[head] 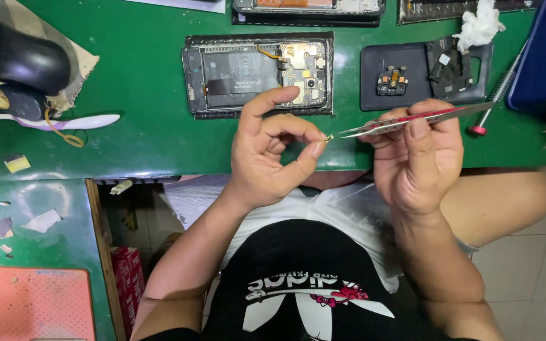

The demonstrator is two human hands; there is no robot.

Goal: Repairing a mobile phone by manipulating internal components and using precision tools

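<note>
Gold-coloured and tiny, a small component (328,137) sits pinched between my left hand's (272,151) thumb and forefinger at mid-frame. My right hand (419,158) grips metal tweezers (406,121), their thin tips just beside that part. Above the hands, on the green mat (146,126), I see an opened phone (259,74) with bare circuit board, and a dark back cover (424,74) upper right. A red-tipped screwdriver (493,101) lies behind the tweezers; crumpled white tissue (479,26) sits at the top.

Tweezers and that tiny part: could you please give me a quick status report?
Left hand pinches tiny gold part at fingertips. Right hand holds tweezers, tips just short of part. Opened phone beyond on green mat; nothing between.
</note>
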